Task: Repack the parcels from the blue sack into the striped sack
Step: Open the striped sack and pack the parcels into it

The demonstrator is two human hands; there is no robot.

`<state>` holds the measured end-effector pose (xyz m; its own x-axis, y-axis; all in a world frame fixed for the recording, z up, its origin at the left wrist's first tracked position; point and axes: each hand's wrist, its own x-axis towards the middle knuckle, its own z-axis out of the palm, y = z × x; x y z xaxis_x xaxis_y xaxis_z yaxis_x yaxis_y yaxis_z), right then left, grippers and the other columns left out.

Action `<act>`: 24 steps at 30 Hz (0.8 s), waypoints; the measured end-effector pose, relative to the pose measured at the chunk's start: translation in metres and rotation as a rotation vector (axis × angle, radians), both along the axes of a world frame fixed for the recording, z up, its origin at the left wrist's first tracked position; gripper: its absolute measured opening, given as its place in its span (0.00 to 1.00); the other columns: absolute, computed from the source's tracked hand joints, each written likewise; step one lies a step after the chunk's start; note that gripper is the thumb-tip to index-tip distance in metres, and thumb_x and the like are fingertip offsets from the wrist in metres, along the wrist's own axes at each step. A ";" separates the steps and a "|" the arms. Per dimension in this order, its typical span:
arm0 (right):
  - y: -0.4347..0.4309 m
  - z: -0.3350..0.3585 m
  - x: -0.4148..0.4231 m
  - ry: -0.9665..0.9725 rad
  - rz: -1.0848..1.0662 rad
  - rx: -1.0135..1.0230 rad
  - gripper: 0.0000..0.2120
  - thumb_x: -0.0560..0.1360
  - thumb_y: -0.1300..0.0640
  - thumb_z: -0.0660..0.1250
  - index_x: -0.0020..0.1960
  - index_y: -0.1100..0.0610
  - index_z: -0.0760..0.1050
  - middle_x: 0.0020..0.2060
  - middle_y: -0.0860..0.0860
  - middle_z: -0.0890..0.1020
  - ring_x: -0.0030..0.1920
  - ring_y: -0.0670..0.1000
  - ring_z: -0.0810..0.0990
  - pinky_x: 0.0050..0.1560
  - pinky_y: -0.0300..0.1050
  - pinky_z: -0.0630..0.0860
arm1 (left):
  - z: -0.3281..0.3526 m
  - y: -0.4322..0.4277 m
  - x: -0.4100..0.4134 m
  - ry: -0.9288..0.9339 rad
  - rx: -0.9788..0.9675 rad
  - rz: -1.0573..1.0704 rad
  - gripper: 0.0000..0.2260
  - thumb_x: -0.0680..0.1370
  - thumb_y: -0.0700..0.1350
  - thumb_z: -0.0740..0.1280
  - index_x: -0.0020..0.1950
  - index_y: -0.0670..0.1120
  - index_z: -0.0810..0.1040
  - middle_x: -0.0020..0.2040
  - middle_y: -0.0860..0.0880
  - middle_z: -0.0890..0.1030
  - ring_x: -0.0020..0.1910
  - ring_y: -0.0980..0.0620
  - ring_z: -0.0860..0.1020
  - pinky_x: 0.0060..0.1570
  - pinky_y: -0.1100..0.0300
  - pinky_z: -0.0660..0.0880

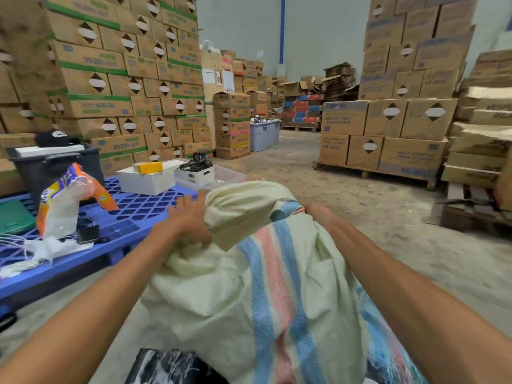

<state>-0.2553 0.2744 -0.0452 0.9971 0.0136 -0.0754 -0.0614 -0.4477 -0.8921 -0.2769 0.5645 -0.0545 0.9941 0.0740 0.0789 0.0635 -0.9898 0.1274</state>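
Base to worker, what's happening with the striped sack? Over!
Left grip flat on striped sack. Right grip half hidden behind its fold. Black bag lies by its near side.

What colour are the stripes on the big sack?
The striped sack has blue and pink stripes on pale cream weave, clearest in the head view.

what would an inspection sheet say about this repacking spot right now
surface: grey concrete floor.
job's things: cream woven sack with blue and pink stripes, bulging between forearms; blue woven sack showing beneath it; black glossy plastic parcel at near edge.
clutter: orange-and-white plastic bag, white cardboard box on blue plastic pallet.
grippers: left hand rests on sack's fold, fingers extended; right hand, fingers hidden behind fabric.
cables: thin white cords on pallet.
surroundings: stacked brown cardboard cartons.
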 end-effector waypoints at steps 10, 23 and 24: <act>0.030 0.008 0.000 0.124 0.373 0.526 0.13 0.77 0.51 0.64 0.46 0.59 0.81 0.39 0.56 0.84 0.40 0.55 0.83 0.44 0.45 0.78 | 0.003 -0.061 0.011 -0.492 -0.133 -0.262 0.13 0.69 0.40 0.65 0.52 0.48 0.77 0.47 0.45 0.82 0.49 0.40 0.79 0.41 0.52 0.74; -0.006 -0.037 0.023 -0.441 -0.267 -1.078 0.17 0.73 0.56 0.66 0.62 0.52 0.70 0.56 0.56 0.77 0.57 0.61 0.76 0.57 0.59 0.70 | 0.022 -0.013 0.005 -0.529 0.040 0.061 0.06 0.66 0.45 0.69 0.38 0.44 0.79 0.32 0.46 0.77 0.34 0.43 0.77 0.32 0.58 0.70; -0.008 -0.038 0.024 -0.453 -0.254 -1.037 0.15 0.74 0.56 0.66 0.60 0.52 0.70 0.53 0.55 0.79 0.54 0.60 0.78 0.54 0.56 0.71 | 0.023 -0.011 0.002 -0.578 0.096 0.021 0.06 0.67 0.46 0.69 0.40 0.44 0.79 0.33 0.46 0.77 0.35 0.42 0.77 0.32 0.58 0.69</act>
